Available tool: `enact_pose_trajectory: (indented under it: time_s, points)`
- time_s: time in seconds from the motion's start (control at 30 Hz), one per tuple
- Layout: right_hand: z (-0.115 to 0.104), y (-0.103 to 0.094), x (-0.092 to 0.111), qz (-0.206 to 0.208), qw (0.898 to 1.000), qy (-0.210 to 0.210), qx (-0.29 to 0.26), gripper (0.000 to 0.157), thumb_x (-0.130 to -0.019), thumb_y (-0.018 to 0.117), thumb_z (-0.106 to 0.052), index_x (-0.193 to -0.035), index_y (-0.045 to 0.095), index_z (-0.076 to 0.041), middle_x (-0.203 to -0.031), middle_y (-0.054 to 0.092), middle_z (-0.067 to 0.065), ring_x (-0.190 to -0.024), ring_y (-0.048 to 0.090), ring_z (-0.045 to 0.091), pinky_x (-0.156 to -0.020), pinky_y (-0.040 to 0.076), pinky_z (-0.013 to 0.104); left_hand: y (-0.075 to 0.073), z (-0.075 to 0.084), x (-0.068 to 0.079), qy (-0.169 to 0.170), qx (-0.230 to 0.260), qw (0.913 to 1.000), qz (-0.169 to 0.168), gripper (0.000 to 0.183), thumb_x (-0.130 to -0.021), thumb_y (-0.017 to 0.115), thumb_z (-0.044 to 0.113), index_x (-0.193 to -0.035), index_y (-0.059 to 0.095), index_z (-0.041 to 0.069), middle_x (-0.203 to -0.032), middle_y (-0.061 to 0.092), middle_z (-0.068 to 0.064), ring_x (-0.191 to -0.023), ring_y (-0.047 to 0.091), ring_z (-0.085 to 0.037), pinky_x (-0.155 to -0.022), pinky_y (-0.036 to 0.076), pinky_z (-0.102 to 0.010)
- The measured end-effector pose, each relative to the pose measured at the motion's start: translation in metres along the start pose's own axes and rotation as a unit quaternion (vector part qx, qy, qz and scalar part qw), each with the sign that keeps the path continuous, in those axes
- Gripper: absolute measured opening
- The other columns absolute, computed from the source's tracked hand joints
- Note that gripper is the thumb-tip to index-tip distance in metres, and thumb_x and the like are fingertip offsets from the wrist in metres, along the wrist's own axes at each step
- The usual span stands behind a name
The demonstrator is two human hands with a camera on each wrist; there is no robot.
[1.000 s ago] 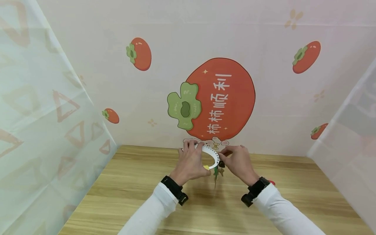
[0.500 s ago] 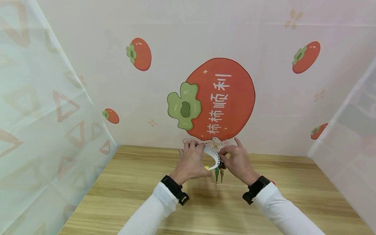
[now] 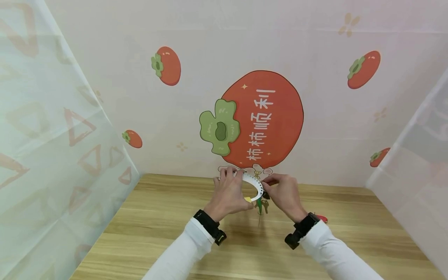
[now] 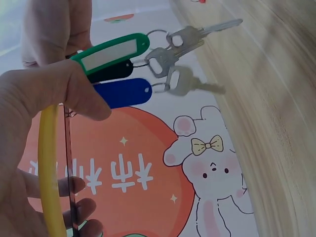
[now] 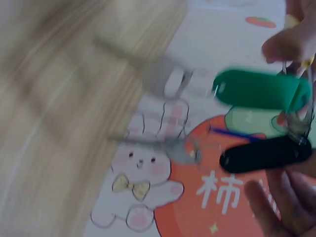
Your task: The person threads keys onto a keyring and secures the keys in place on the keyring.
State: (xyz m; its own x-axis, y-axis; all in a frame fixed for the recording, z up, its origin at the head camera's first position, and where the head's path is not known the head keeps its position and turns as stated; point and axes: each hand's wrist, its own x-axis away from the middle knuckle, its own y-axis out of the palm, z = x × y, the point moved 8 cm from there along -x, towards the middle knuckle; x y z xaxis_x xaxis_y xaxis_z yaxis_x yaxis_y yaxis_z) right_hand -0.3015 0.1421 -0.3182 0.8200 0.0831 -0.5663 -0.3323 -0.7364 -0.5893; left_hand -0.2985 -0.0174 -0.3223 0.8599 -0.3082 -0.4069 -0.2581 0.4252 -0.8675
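My left hand [image 3: 227,196] grips a white ring-shaped piece [image 3: 259,186] with dark marks along it; its yellow edge [image 4: 48,173] shows in the left wrist view. From its right side hang keys [image 4: 180,81] on oblong tags: a green tag [image 4: 112,54], a black tag [image 4: 113,72] and a blue tag [image 4: 126,93]. My right hand [image 3: 286,194] pinches at the ring's right side, where the tags hang. What exactly lies between its fingertips is hidden. In the right wrist view the green and black tags look blurred, and the blue one appears edge-on.
A wooden table [image 3: 157,229] lies under both hands. Behind it stands a printed backdrop [image 3: 196,116] with fruit drawings, and a pale side sheet [image 3: 52,155] is on the left. A small red object [image 3: 322,219] lies by the right wrist, partly hidden.
The keys and tags swing below the ring. My right little finger rose half a second ago and is lowered now. The ring has shifted very slightly to the right.
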Motion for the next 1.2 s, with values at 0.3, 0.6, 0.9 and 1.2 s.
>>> enact_pose_trajectory:
  time_s: [0.3, 0.6, 0.9, 1.2]
  points:
    - [-0.005, -0.001, 0.002, 0.023, 0.999, -0.039, -0.004, 0.005, -0.080, 0.081, 0.002, -0.079, 0.078, -0.001, -0.070, 0.072, 0.006, -0.063, 0.070, 0.021, -0.101, 0.045, 0.055, 0.000, 0.002, 0.000, 0.007, -0.006, 0.9999, -0.006, 0.099, -0.056, 0.095, 0.046, -0.138, 0.056, 0.006, -0.132, 0.050, -0.019, -0.123, 0.040, -0.038, -0.082, 0.041, -0.054]
    - [-0.030, 0.001, 0.005, -0.012, 0.967, -0.246, 0.065, 0.020, -0.066, 0.089, 0.010, -0.076, 0.076, -0.001, -0.075, 0.073, 0.006, -0.075, 0.073, 0.023, -0.107, 0.034, 0.066, 0.005, -0.001, 0.001, 0.017, 0.024, 0.9963, -0.081, 0.094, -0.059, 0.094, 0.042, -0.138, 0.057, 0.007, -0.132, 0.046, -0.016, -0.130, 0.038, -0.039, -0.088, 0.041, -0.059]
    - [-0.004, 0.004, 0.003, -0.017, 0.999, -0.018, 0.036, 0.006, -0.083, 0.082, -0.005, -0.084, 0.078, -0.002, -0.074, 0.073, 0.005, -0.063, 0.069, 0.016, -0.078, 0.056, 0.049, 0.003, -0.001, 0.001, 0.009, 0.011, 0.9992, -0.039, 0.095, -0.059, 0.093, 0.045, -0.138, 0.056, 0.006, -0.133, 0.048, -0.018, -0.126, 0.038, -0.038, -0.085, 0.040, -0.055]
    - [-0.004, 0.003, 0.005, 0.008, 1.000, -0.002, 0.025, 0.004, -0.083, 0.081, -0.004, -0.080, 0.080, -0.002, -0.071, 0.073, 0.006, -0.060, 0.066, 0.017, -0.065, 0.050, 0.036, 0.001, 0.002, 0.001, 0.014, -0.016, 0.9996, -0.018, 0.097, -0.057, 0.095, 0.046, -0.136, 0.057, 0.005, -0.131, 0.050, -0.019, -0.123, 0.041, -0.038, -0.082, 0.041, -0.054]
